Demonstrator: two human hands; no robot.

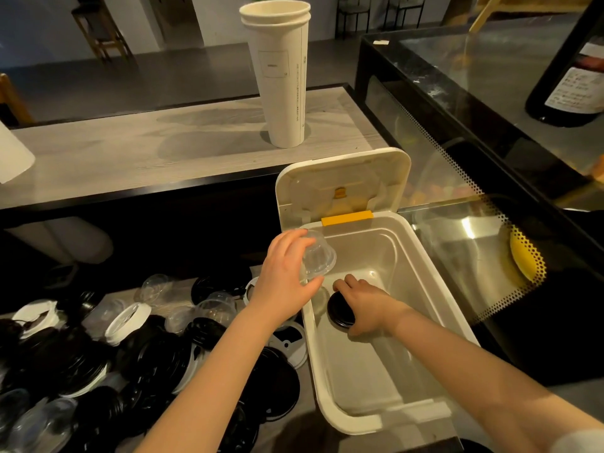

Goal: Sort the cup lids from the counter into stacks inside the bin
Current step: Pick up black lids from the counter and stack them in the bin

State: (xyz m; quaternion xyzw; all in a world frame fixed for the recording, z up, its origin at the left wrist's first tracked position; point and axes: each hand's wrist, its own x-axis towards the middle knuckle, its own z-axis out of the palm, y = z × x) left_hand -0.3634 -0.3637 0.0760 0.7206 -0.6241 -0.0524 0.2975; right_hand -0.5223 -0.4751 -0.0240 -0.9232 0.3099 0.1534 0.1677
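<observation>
Many lids [147,354] on grey counter [112,297]; left hand [284,273] around clear lid [318,256], right hand [369,305] around black stack [340,310].

lower counter [108,297], grey wood grain: heaped pile of black lids [157,354], white lids [127,318] and clear dome lids [212,308], overlapping; white bin [327,380] just right of the pile, hinged cover raised. upper ledge [130,152], same grain, black edge: tall stack of white paper cups [284,86], upright; white object [13,155] at left edge, cut off.
</observation>
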